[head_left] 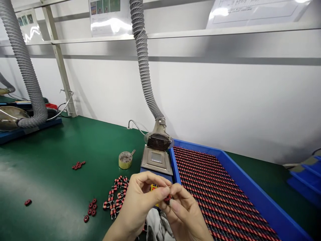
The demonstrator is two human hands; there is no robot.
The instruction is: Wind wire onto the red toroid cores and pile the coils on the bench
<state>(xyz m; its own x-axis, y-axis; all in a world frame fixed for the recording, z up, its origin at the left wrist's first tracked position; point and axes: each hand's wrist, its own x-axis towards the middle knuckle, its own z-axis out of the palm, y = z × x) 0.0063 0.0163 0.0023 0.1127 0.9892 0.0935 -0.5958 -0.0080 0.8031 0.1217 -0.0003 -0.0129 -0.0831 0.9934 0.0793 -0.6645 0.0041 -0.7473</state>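
Both hands meet at the front middle of the bench, around one small red and black toroidal coil [168, 198]. My right hand [184, 207] holds this coil between thumb and fingers. The thumb and forefinger of my left hand [144, 197] are pinched together at the coil's upper edge; the bit they grip, perhaps a wire end, is too small to make out. To the left of my hands lies a pile of similar coils [116, 197] with bent wire leads. A smaller group of coils [92, 208] rests further left.
A blue tray [250, 180] full of rowed coils stands right. Behind my hands is a metal heating unit [156, 160] beneath a hose hood [159, 140]. A small round tin [125, 160] stands beside it. More coils [78, 165] and a single coil [28, 202] lie left.
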